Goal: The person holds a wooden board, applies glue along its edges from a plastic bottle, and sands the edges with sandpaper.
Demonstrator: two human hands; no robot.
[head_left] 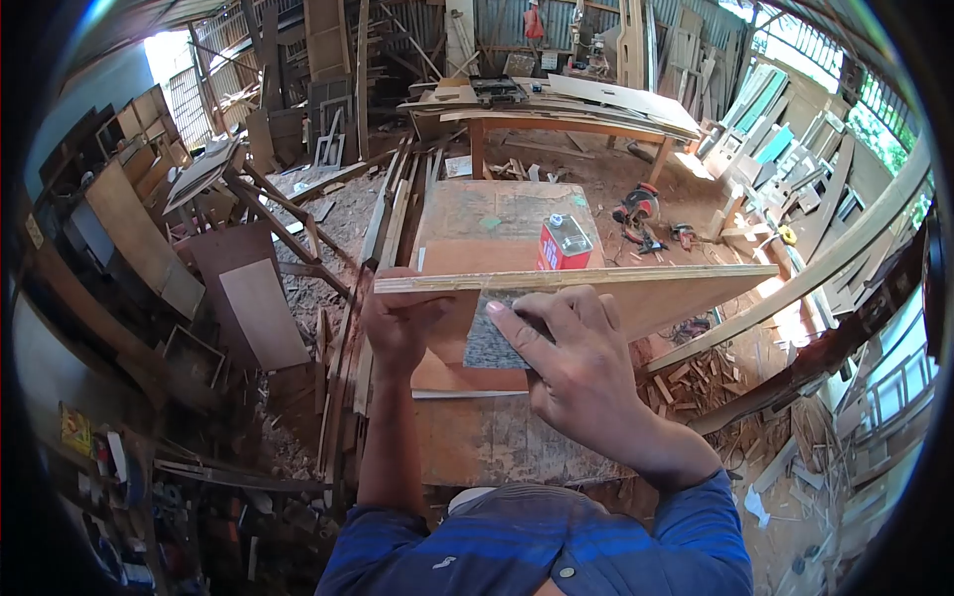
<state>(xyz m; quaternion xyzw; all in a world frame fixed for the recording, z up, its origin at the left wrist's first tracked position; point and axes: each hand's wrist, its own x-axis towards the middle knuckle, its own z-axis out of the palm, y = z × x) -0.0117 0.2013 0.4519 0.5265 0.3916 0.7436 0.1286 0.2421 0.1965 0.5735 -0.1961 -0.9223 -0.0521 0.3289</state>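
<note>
A plywood board (pixel 686 294) is held up in front of me, its layered edge facing me. My left hand (pixel 397 323) grips the board's left end, the fingers wrapped round it. Just under the edge, my right hand (pixel 576 348) pinches a worn grey sheet of sandpaper (pixel 487 343) between thumb and fingers, against or very near the board. Whether the sheet touches the edge, I cannot tell. Behind the board stands a red and silver rectangular can (pixel 564 243) on the worktable (pixel 467 437).
A longer table (pixel 586 124) stacked with boards stands at the back. A red power saw (pixel 638 207) lies on the floor to the right, among wood scraps (pixel 686 382). Long timber strips (pixel 393 204) run along the left; panels (pixel 248 298) lean farther left.
</note>
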